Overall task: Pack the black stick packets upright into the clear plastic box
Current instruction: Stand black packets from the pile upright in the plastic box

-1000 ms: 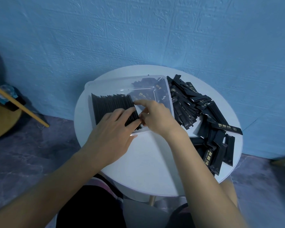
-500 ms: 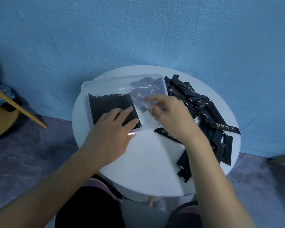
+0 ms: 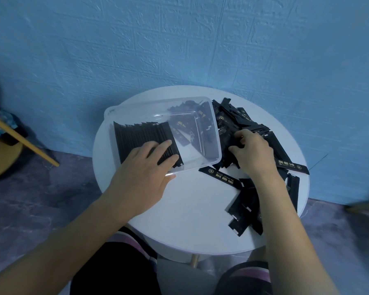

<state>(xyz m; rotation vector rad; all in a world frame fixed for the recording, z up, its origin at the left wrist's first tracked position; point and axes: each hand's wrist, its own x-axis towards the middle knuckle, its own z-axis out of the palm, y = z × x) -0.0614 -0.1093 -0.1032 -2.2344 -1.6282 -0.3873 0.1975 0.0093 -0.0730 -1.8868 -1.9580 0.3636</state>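
A clear plastic box [image 3: 215,133] sits on the round white table [image 3: 192,226]. A row of black stick packets [image 3: 134,135] stands on edge in the box's left half. My left hand [image 3: 145,175] lies flat on that row with straight fingers, pressing it. To the right of the box lies a loose pile of black packets [image 3: 239,122]. My right hand [image 3: 251,152] is down on this pile with fingers curled into the packets; whether it grips one is hidden. One packet with gold print [image 3: 218,175] lies flat in front of the box.
More loose packets [image 3: 243,209] lie near the table's front right edge, partly under my right forearm. A blue textured wall stands close behind the table. A wooden stick [image 3: 24,139] and a round wooden stool [image 3: 2,158] are on the left.
My right hand left the box and moved right onto the loose pile. A few packets have slid toward the table's front. My left hand stayed on the packed row.
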